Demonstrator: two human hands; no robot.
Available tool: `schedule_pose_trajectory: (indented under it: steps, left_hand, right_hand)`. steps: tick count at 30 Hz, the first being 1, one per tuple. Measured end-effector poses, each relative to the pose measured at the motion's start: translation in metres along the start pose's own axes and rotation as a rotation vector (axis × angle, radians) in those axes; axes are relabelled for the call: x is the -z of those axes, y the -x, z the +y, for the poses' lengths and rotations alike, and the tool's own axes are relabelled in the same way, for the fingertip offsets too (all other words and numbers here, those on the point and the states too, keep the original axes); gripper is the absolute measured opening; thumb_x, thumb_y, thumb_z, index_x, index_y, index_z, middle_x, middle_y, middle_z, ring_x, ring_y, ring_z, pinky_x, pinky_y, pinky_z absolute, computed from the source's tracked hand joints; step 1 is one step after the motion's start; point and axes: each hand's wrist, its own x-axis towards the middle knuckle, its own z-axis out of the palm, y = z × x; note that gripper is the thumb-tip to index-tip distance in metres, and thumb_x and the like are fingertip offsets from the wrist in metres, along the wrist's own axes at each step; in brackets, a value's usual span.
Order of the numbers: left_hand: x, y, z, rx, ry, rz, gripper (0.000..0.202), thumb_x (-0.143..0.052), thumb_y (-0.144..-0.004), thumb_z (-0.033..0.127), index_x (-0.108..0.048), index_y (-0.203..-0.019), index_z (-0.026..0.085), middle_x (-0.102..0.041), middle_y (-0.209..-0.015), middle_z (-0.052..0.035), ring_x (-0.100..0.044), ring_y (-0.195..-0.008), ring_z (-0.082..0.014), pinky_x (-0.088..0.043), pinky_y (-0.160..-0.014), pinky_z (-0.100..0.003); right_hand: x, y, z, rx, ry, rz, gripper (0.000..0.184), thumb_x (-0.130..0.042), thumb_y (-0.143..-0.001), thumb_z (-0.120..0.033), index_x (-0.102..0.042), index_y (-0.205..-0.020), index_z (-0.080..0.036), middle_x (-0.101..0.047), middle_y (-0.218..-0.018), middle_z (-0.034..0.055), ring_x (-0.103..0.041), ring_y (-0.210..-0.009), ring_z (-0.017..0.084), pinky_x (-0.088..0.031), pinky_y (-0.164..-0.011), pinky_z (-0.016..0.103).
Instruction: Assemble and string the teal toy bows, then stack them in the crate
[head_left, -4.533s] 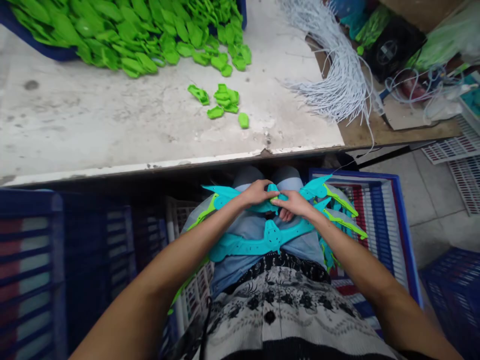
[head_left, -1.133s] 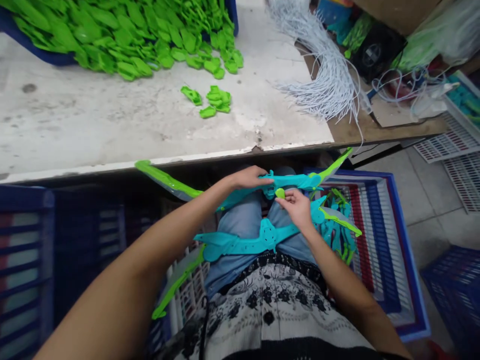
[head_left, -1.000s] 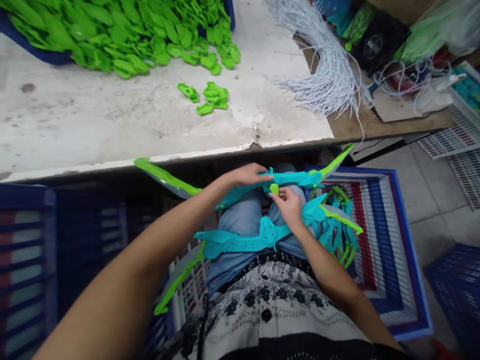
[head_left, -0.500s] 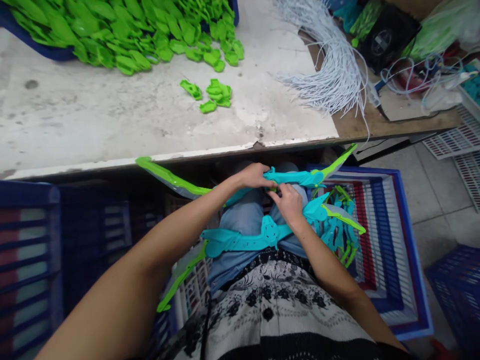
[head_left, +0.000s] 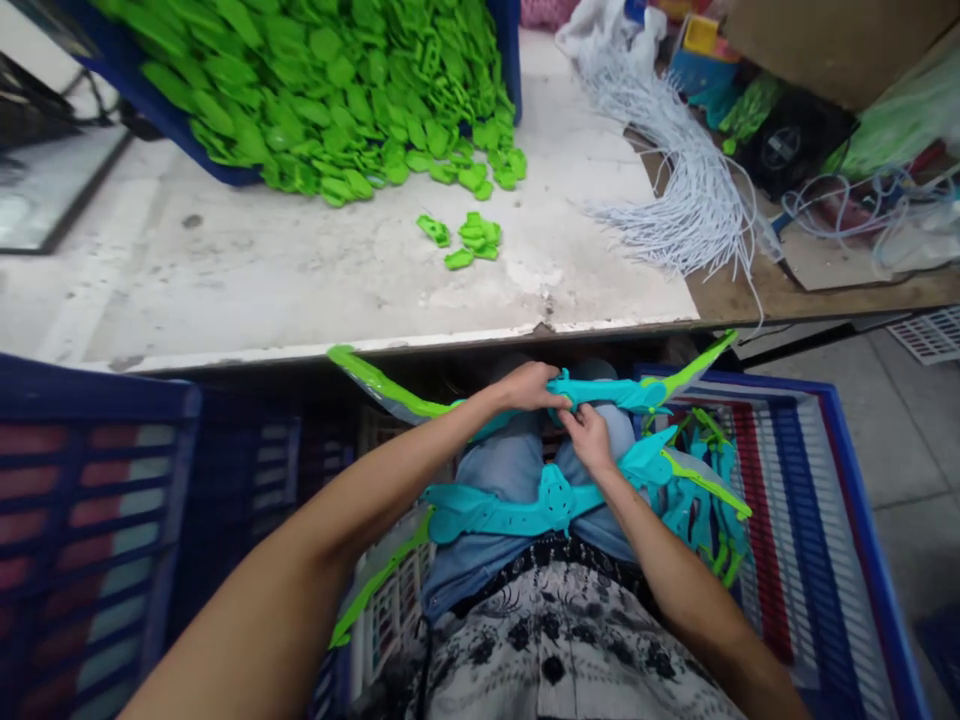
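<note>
A turquoise toy bow [head_left: 611, 393] with lime-green and grey limb ends lies across my knees, under the table's edge. My left hand [head_left: 531, 387] is closed around its middle. The fingers of my right hand [head_left: 589, 437] are pinched together against that same middle part, just below my left fingertips. Whatever small piece may be between them is hidden by the fingers. Nearer my waist, a second toy bow [head_left: 491, 512] of the same colours rests on my lap, with its round hub showing. My right forearm crosses over it.
On the table [head_left: 300, 290] stands a blue bin [head_left: 514, 60] spilling green plastic pieces [head_left: 322, 100], with several loose green pieces [head_left: 478, 237] before it. White strings [head_left: 690, 210] lie to the right. A striped crate [head_left: 840, 480] holding turquoise and green parts is right; a blue crate [head_left: 142, 400] is left.
The camera view has shifted, so the table and my lap appear lower and further right. Both hands stay at the bow's middle; the right fingers have moved slightly. A green bit seen there earlier is now hidden.
</note>
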Motion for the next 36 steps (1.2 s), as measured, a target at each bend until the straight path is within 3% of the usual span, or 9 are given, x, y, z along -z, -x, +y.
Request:
schedule_pose_trajectory:
  steps: [4, 8, 14, 18, 21, 25, 27, 31, 36]
  left_hand:
    - [-0.005, 0.017, 0.014, 0.026, -0.145, 0.033, 0.036, -0.063, -0.082, 0.046, -0.063, -0.099, 0.015, -0.064, -0.083, -0.0056, -0.059, -0.074, -0.0199, -0.035, -0.058, -0.026]
    - [-0.029, 0.038, 0.023, 0.020, -0.392, 0.187, 0.036, -0.050, -0.093, 0.032, -0.054, -0.127, 0.019, -0.061, -0.110, -0.0131, -0.060, -0.097, -0.0267, -0.046, -0.075, -0.033]
    - [-0.071, 0.058, 0.015, -0.133, -0.475, 0.337, 0.048, -0.046, -0.092, 0.018, -0.045, -0.139, 0.029, -0.042, -0.142, -0.0156, -0.049, -0.119, -0.0312, -0.046, -0.093, -0.047]
    - [-0.092, 0.089, 0.016, -0.132, -0.253, 0.479, 0.033, -0.043, -0.095, 0.025, -0.059, -0.122, 0.017, -0.055, -0.128, -0.0175, -0.050, -0.120, -0.0293, -0.046, -0.097, -0.046]
    - [-0.101, 0.113, 0.019, -0.016, -0.007, 0.365, 0.033, -0.042, -0.095, 0.031, -0.061, -0.116, 0.014, -0.065, -0.108, -0.0155, -0.061, -0.099, -0.0257, -0.051, -0.087, -0.039]
    - [-0.099, 0.119, 0.018, 0.130, 0.286, 0.007, 0.037, -0.048, -0.088, 0.040, -0.061, -0.111, 0.014, -0.069, -0.090, -0.0117, -0.062, -0.079, -0.0247, -0.049, -0.070, -0.035]
    - [-0.095, 0.112, 0.015, 0.137, 0.415, -0.106, 0.033, -0.052, -0.084, 0.041, -0.062, -0.099, 0.013, -0.065, -0.079, -0.0076, -0.058, -0.070, -0.0213, -0.045, -0.065, -0.032]
    - [-0.091, 0.097, 0.016, 0.193, 0.654, -0.164, 0.033, -0.057, -0.077, 0.045, -0.059, -0.090, 0.014, -0.054, -0.068, 0.0002, -0.049, -0.062, -0.0152, -0.038, -0.057, -0.026]
    - [-0.097, 0.089, 0.028, 0.315, 0.842, -0.179, 0.042, -0.056, -0.076, 0.055, -0.060, -0.088, 0.014, -0.056, -0.073, -0.0007, -0.049, -0.066, -0.0145, -0.040, -0.060, -0.026]
  right_hand:
    - [0.032, 0.000, -0.036, 0.175, 0.658, -0.253, 0.024, -0.058, -0.083, -0.032, -0.058, -0.063, -0.020, -0.062, -0.057, 0.0032, -0.058, -0.055, 0.018, -0.036, -0.050, 0.026]
    - [0.046, -0.016, -0.103, 0.339, 0.857, -0.294, 0.026, -0.059, -0.087, -0.031, -0.065, -0.064, -0.019, -0.065, -0.063, 0.0070, -0.062, -0.064, 0.022, -0.038, -0.057, 0.029]
    - [-0.031, -0.096, -0.194, 0.778, 1.005, -0.139, 0.029, -0.042, -0.096, -0.020, -0.061, -0.118, -0.019, -0.058, -0.114, 0.0083, -0.050, -0.115, 0.027, -0.042, -0.093, 0.040]
    - [-0.085, -0.139, -0.212, 0.804, 1.064, -0.144, 0.027, -0.035, -0.099, -0.014, -0.059, -0.110, -0.008, -0.051, -0.121, 0.0111, -0.041, -0.124, 0.028, -0.037, -0.101, 0.044]
    - [-0.092, -0.139, -0.208, 0.831, 1.045, -0.172, 0.029, -0.028, -0.101, -0.010, -0.055, -0.108, -0.006, -0.052, -0.120, 0.0115, -0.040, -0.124, 0.025, -0.033, -0.104, 0.044]
    - [-0.058, -0.089, -0.179, 0.776, 0.737, -0.217, 0.015, -0.041, -0.098, -0.016, -0.055, -0.100, -0.012, -0.059, -0.110, 0.0091, -0.053, -0.107, 0.019, -0.040, -0.095, 0.034]
    - [-0.028, -0.049, -0.152, 0.578, 0.364, -0.270, 0.009, -0.047, -0.094, -0.020, -0.052, -0.088, -0.018, -0.062, -0.087, 0.0027, -0.058, -0.083, 0.014, -0.045, -0.079, 0.027]
    - [0.027, 0.039, -0.081, -0.085, -0.260, -0.362, 0.018, -0.057, -0.084, -0.037, -0.051, -0.078, -0.022, -0.059, -0.059, -0.0030, -0.051, -0.050, 0.011, -0.041, -0.052, 0.024]
    - [0.045, 0.112, -0.023, -0.383, -0.389, -0.236, 0.037, -0.066, -0.070, -0.053, -0.054, -0.075, -0.019, -0.060, -0.057, -0.0023, -0.053, -0.049, 0.009, -0.041, -0.048, 0.021]
